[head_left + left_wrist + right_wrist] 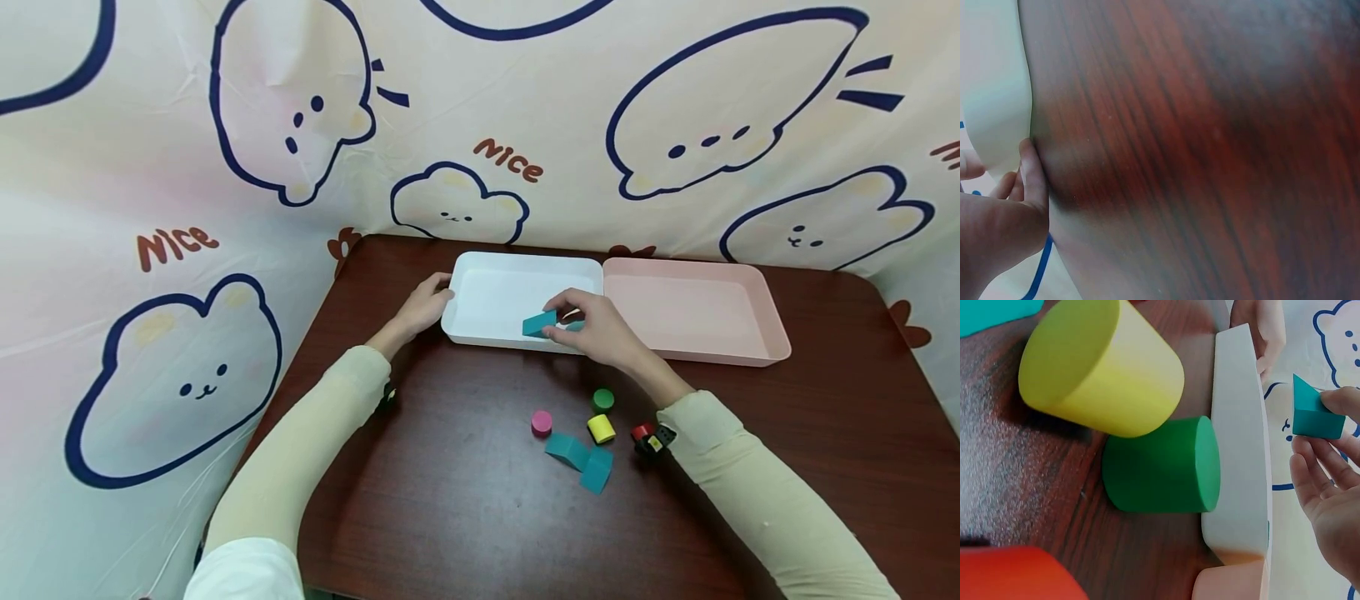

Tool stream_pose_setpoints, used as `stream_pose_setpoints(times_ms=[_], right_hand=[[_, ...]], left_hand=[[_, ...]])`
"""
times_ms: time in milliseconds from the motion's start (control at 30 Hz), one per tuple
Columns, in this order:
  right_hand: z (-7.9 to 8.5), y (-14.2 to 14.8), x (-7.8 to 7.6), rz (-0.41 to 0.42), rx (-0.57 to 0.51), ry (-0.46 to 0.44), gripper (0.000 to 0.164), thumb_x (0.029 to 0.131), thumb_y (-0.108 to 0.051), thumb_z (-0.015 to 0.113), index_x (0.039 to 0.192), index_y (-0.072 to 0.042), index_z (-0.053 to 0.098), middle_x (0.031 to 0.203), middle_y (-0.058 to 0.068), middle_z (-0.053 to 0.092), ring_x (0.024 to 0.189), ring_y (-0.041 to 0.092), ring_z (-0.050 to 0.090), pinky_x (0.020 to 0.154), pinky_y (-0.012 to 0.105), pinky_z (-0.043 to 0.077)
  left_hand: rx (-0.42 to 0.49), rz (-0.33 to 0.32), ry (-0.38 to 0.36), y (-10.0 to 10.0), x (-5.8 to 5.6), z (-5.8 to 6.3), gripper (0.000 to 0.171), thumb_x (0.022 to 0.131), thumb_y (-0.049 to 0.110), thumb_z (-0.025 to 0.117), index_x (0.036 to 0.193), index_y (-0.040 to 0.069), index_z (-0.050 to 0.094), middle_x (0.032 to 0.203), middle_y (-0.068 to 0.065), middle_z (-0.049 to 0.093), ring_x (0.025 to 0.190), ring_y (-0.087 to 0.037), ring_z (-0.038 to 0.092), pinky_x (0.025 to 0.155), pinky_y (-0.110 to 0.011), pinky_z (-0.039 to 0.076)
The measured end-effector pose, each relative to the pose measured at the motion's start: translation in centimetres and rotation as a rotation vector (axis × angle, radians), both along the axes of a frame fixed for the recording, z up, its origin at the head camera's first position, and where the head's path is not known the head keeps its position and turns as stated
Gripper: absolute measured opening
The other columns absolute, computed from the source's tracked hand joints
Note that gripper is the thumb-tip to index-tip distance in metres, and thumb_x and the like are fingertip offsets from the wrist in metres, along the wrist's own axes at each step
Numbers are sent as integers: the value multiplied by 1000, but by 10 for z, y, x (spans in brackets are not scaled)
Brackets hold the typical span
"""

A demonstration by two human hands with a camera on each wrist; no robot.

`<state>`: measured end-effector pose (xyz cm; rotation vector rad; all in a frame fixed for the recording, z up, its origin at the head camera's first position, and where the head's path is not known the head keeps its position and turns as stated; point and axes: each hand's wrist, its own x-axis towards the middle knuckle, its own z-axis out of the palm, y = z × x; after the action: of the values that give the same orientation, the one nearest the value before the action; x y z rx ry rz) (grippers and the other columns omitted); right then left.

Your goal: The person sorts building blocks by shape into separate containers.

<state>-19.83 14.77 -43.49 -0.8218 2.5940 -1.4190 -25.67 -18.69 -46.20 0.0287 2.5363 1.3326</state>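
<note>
My right hand [600,329] pinches a teal triangular block [538,323] between thumb and fingers, above the front part of the white tray [517,287]. The right wrist view shows the block [1317,419] raised over the tray's rim. Beneath this hand a second teal piece [576,326] shows partly in the tray; its shape is mostly hidden. At the tray's left end, my left hand [425,307] holds the rim. In the left wrist view, the thumb and fingers of the left hand [1013,212] lie on either side of the tray's wall [997,81].
A pink tray [690,308] adjoins the white one on the right. Nearer me on the dark wooden table [435,500] lie two teal blocks [567,451], a pink cylinder [542,423], a yellow cylinder [601,429], a green cylinder [603,401] and a red block [1016,575].
</note>
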Motion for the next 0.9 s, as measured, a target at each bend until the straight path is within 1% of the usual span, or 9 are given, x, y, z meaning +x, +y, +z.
stream_pose_setpoints(times_ms=[167,400,700,900], right_hand=[[-3,3,-3,-24,-10,-5,31,93,-16,84,119,-5,71,112,10,70,99,27,67,97,54,58],[-9,8,-6,-53,-6,-10,30,94,-17,84,118,-5,71,110,9,71,99,25,68,96,48,59],[-18,11,-6,-56,24,-25,31,94,-17,83,120,-5,71,112,9,71,102,26,67,97,48,58],[-21,13,-6,-63,28,-25,31,95,-18,83,120,-5,71,110,9,70,100,25,66,97,48,58]], left_hand=[[2,-4,2,0,0,0,55,112,27,41,163,8,36,163,-15,41,146,-32,43,120,-51,35],[9,-2,5,1,0,0,55,112,27,42,163,8,37,163,-15,42,144,-32,44,120,-51,36],[-1,-3,4,0,-1,0,55,112,28,41,163,8,36,163,-15,41,146,-32,43,121,-51,34],[-1,-4,3,0,-1,-1,56,111,27,41,163,7,36,164,-15,40,146,-32,43,121,-51,34]])
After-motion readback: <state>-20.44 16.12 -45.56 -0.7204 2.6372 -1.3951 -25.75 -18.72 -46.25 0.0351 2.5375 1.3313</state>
